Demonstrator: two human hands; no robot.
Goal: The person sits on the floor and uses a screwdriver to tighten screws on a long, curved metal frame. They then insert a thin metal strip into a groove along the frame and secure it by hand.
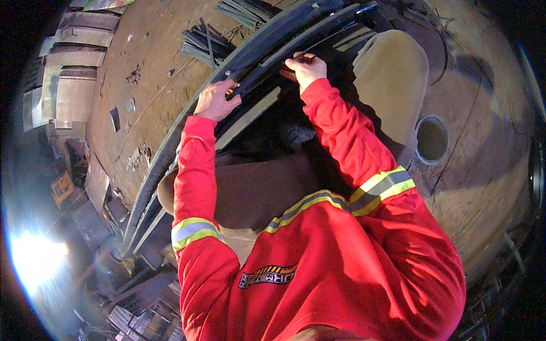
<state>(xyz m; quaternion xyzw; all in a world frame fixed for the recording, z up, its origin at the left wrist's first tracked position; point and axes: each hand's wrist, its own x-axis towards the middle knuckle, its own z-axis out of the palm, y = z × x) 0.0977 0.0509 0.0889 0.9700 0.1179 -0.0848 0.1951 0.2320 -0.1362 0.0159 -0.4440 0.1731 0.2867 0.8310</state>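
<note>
Long dark metal bars (278,35), which look bent by the lens, run side by side from the lower left to the upper right before me. My left hand (214,101) is at their near edge, thumb and fingers curled together around something small that I cannot make out. A bolt head (228,74) shows just beyond its knuckles. Farther right, my right hand (308,68) reaches to the inner bar, its fingers bent in a pinch. What lies between them is dark and mostly hidden. A paler flat strip (250,117) lies between my hands and my lap.
Bundles of thin metal rods (206,44) lie on the brown floor (151,68) beyond the bars. Stacked panels (77,91) stand at the far left. An open metal ring (432,140) lies right of my knee (392,79). A bright light (37,258) glares at the lower left.
</note>
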